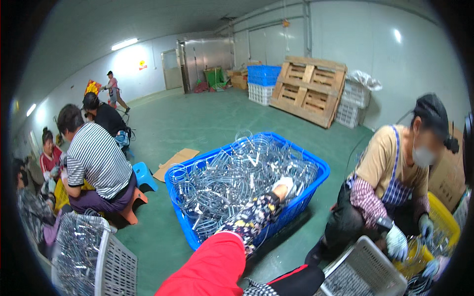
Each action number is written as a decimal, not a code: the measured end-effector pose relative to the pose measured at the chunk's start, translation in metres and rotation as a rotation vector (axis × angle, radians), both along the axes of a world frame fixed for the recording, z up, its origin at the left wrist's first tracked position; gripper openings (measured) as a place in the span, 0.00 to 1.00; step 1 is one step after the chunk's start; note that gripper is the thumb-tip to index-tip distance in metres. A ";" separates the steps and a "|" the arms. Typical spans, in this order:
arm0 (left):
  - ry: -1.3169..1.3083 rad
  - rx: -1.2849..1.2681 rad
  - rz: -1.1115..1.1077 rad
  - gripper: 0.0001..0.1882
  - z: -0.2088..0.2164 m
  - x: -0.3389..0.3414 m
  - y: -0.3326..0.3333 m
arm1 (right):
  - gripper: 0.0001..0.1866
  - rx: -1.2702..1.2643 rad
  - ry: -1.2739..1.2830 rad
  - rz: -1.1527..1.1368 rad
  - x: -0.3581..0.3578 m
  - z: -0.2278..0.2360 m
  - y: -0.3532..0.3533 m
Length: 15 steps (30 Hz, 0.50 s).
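Reaching into the blue basket (pixel 303 201), the left hand (pixel 285 186) I follow from afar rests in a white glove at the right side of the heaped coils (pixel 237 172). I cannot tell whether its fingers are spread or closed on a coil, and the right hand is outside my view. I would judge things far from finished: coils lie tangled up to about the rim across the basket, in no order I can see. Another lot fills the grey crate (pixel 117 266) on the near left, while the second crate (pixel 375 254), near right, has contents low down, too small for me to identify. Which lots are done, I cannot tell.

The coils look like thin, springy, bluish tubing in loose rings, glossy, with short white bits among them. The basket is smooth moulded plastic with rounded corners; the near-left crate has slotted walls. Along the arm I see a soft floral cuff (pixel 252 217) and a plain red sleeve (pixel 207 266). To the right, a co-worker (pixel 382 163) in a checked apron has gloved hands by a yellow basket (pixel 447 214). Left of the blue basket lies flat brown cardboard (pixel 175 163) near a glossy blue stool (pixel 144 176), and on the far side leans a rough, slatted wooden pallet (pixel 308 89)
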<state>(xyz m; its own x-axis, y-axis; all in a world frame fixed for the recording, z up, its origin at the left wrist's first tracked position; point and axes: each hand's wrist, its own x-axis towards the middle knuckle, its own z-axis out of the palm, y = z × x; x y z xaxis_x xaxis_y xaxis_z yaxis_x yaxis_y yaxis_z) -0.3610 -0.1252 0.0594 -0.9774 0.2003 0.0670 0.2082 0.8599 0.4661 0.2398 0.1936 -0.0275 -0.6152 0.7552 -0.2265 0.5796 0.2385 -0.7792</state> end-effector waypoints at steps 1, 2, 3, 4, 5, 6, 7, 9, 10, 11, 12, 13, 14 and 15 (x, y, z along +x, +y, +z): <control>0.068 0.058 0.070 0.18 -0.007 0.008 -0.014 | 0.21 0.270 0.024 0.027 -0.001 0.000 0.008; 0.151 0.135 0.048 0.18 -0.007 0.022 -0.017 | 0.21 0.366 0.069 0.035 -0.004 0.005 0.011; 0.232 0.205 0.013 0.17 0.001 0.042 -0.014 | 0.21 0.375 0.097 0.051 -0.012 0.013 0.013; 0.328 0.336 -0.170 0.16 0.015 0.067 -0.008 | 0.21 0.359 0.128 0.066 -0.020 0.021 0.012; 0.416 0.461 -0.357 0.16 0.028 0.097 -0.003 | 0.21 0.344 0.150 0.090 -0.031 0.031 0.008; 0.453 0.547 -0.448 0.16 0.031 0.130 -0.007 | 0.21 0.337 0.174 0.144 -0.042 0.040 0.006; 0.489 0.637 -0.560 0.16 0.031 0.160 -0.004 | 0.20 0.336 0.194 0.184 -0.052 0.048 0.001; -0.469 1.125 -0.339 0.19 0.007 0.222 0.008 | 0.20 0.335 0.231 0.310 -0.079 0.063 -0.006; -0.718 1.495 -0.199 0.20 -0.003 0.250 0.028 | 0.20 0.336 0.242 0.366 -0.091 0.071 -0.011; -0.943 1.814 -0.280 0.18 -0.008 0.279 0.035 | 0.20 0.338 0.251 0.420 -0.103 0.080 -0.019; -0.982 1.585 -0.365 0.35 -0.028 0.281 0.040 | 0.20 0.349 0.257 0.457 -0.110 0.084 -0.031; -1.013 1.543 -0.401 0.33 -0.018 0.292 0.038 | 0.20 0.337 0.266 0.523 -0.115 0.086 -0.038; -1.076 1.591 -0.447 0.33 -0.014 0.291 0.038 | 0.19 0.335 0.272 0.576 -0.120 0.089 -0.044; -1.148 1.638 -0.502 0.33 -0.006 0.288 0.032 | 0.19 0.339 0.272 0.624 -0.123 0.091 -0.053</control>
